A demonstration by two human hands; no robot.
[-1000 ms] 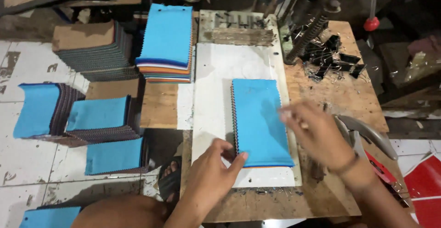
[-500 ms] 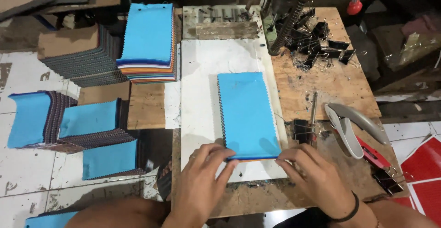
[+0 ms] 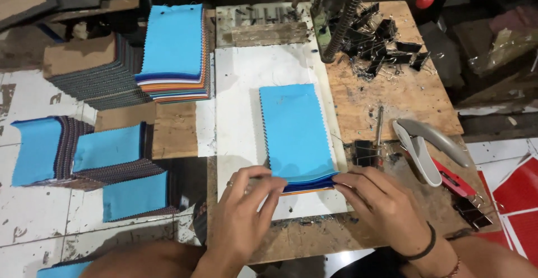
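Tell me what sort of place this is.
Likely a small workshop making fabric swatch books: both hands grip a blue-topped swatch stack on a worn plywood bench, with more swatch stacks and binder clips around.

A blue-topped stack of pinked fabric swatches (image 3: pixel 297 135) lies flat, long axis toward 12 o'clock, near edge slightly lifted.

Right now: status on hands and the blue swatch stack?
Left hand and right hand pinch near end of blue swatch stack. Stack flat on white board. Binder clip just right.
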